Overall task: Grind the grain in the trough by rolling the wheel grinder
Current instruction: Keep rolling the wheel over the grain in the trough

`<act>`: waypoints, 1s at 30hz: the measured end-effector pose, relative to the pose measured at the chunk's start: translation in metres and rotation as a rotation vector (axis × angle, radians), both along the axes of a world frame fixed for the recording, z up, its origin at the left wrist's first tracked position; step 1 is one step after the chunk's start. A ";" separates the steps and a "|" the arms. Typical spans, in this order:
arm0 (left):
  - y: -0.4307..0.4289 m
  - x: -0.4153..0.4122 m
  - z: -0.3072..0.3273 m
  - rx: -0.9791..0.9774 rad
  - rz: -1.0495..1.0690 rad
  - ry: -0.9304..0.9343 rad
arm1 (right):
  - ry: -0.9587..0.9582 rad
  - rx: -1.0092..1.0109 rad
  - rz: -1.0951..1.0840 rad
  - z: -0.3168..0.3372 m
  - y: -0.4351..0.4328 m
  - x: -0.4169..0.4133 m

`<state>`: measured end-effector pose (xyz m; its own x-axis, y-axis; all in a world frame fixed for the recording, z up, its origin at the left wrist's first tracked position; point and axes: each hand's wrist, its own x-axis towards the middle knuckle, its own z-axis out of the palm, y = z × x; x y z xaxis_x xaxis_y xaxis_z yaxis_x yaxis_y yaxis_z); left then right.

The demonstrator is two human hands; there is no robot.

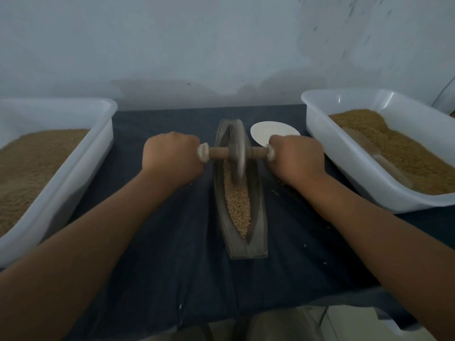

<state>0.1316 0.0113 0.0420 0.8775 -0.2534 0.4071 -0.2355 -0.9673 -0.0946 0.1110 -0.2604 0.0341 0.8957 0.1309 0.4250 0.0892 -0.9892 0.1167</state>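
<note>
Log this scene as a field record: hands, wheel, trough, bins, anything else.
left hand: grips axle's left end
right hand: grips axle's right end
wheel: upright in trough, far half, blurred
grain: fills trough's near half
bins: left bin and right bin, both holding grain
other: white disc right of trough, on cloth

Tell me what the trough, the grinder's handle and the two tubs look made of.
The trough is dull dark grey, matte: probably cast metal, possibly stone. The handle is brown, matte, likely wood, ends wrapped in whitish cloth. The left tub and right tub look like translucent white plastic, glossy-rimmed.
</note>
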 end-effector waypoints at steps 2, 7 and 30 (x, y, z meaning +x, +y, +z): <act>0.005 -0.029 -0.002 0.068 -0.043 -0.050 | 0.026 0.022 0.016 -0.010 -0.008 -0.029; 0.027 -0.089 -0.016 -0.021 -0.204 -0.161 | -0.074 -0.018 0.095 -0.015 -0.017 -0.086; 0.018 -0.037 -0.012 0.072 -0.069 -0.081 | 0.090 -0.051 0.034 -0.002 -0.003 -0.046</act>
<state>0.0943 0.0293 0.0301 0.8219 -0.3433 0.4545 -0.2903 -0.9390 -0.1843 0.0651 -0.2633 0.0323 0.9248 0.1809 0.3347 0.1346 -0.9784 0.1570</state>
